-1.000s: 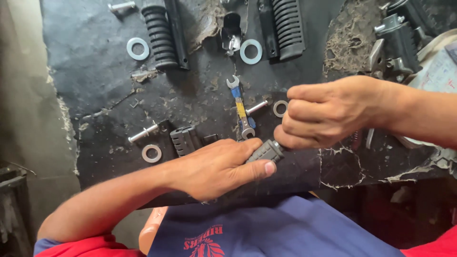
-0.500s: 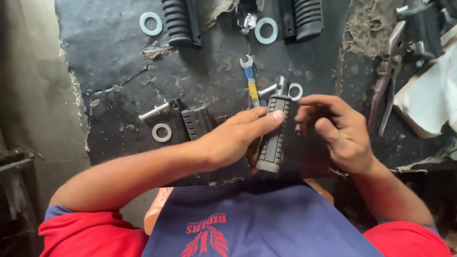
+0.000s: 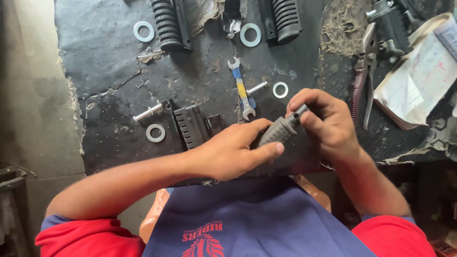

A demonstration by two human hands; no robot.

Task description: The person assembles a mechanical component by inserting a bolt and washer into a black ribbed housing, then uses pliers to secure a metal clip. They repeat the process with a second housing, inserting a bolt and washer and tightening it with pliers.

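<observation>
Now I log the grey ribbed footrest rubber lifted just above the worktop and lying slantwise, where half a second ago it stood nearly on end; my left hand is closed round its lower body and my right hand has moved onto its dark upper end, fingertips pinched there. I judge the work has passed from steadying the piece to handling its tip. Just beyond lie a small spanner, a loose washer and a bolt; farther off, pliers.
</observation>
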